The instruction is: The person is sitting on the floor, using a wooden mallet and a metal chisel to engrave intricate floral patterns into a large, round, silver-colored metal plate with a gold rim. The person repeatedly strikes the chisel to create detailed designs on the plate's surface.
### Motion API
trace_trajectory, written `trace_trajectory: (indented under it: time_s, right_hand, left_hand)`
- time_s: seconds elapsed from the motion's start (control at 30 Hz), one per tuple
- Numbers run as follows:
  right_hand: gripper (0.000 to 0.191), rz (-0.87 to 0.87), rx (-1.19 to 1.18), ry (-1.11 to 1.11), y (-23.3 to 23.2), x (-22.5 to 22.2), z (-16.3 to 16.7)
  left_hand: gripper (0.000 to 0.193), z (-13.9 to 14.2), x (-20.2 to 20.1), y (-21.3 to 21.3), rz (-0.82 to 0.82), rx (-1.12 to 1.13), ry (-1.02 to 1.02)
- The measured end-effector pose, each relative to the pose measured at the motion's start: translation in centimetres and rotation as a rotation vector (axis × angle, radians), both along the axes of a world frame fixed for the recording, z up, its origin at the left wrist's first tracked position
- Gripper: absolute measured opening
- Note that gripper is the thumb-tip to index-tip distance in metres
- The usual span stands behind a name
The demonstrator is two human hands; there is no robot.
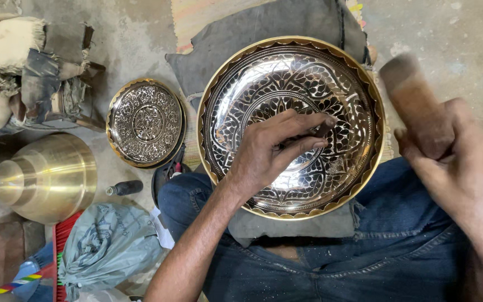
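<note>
Brass everywhere in this shot. The big engraved plate [331, 78] is sitting on your lap, round and shallow, with a shiny leaf-and-petal pattern cut into a dark ground and a plain golden scalloped rim. It's resting on a grey cloth pad [264, 28] spread over your blue jeans [331, 263].

Your left hand [269, 154] is lying right on the middle of the plate, fingers [303, 120] drawn together and pinching a thin dark tool [315, 132] against the engraved surface; the tool is mostly hidden, so you can't really make out its shape. Your right hand [465, 168] is up off to the side of the plate, fingers wrapped tight around a chunky wooden mallet [415, 103], a worn brown cylinder that's a bit blurred.

Over on the rough concrete floor [135, 39] there's a smaller engraved plate [145, 123] with a similar dense pattern, just beside the cloth pad. Further left, a smooth polished brass vessel [51, 176] with a flared bell shape lies on its side. Near it sits a crumpled grey plastic bag [107, 246], plus a small dark bottle [125, 188] between the vessel and your knee.
</note>
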State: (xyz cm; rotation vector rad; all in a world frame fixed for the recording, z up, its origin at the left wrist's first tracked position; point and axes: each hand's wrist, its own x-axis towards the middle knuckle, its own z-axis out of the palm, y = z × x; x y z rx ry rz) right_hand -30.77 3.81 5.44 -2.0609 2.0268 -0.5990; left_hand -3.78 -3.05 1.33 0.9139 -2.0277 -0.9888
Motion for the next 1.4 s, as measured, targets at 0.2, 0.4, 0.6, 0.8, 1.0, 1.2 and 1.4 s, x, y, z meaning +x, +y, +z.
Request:
trace_trajectory:
  time_s: [0.2,0.4,0.6,0.8,1.0,1.2,1.4]
  right_hand:
    - [0.036,-0.034,0.000,-0.008,-0.3,0.6,-0.1]
    - [0.032,-0.041,0.029,-0.059,-0.4,0.8,-0.1]
    - [0.031,-0.052,0.002,-0.081,-0.5,1.2,0.0]
    - [0.034,-0.100,0.047,-0.047,-0.5,1.2,-0.3]
    - [0.032,-0.067,0.000,-0.114,-0.4,0.9,-1.2]
    - [0.032,0.043,-0.116,-0.002,-0.4,0.4,-1.8]
    - [0.031,-0.010,-0.054,0.017,-0.4,0.5,-1.9]
  left_hand:
    - [0.038,-0.4,0.2,-0.2,0.007,-0.008,-0.060]
    - [0.035,-1.1,0.1,-0.4,-0.001,-0.004,-0.081]
    - [0.033,-1.1,0.4,-0.5,-0.010,-0.019,-0.104]
    - [0.032,-0.8,0.5,-0.6,-0.026,-0.011,-0.118]
    - [0.031,-0.7,0.6,-0.8,-0.048,-0.018,-0.129]
    - [0.033,-0.5,0.6,-1.0,-0.058,-0.004,-0.189]
    - [0.036,-0.7,0.8,-1.3,-0.074,0.004,-0.221]
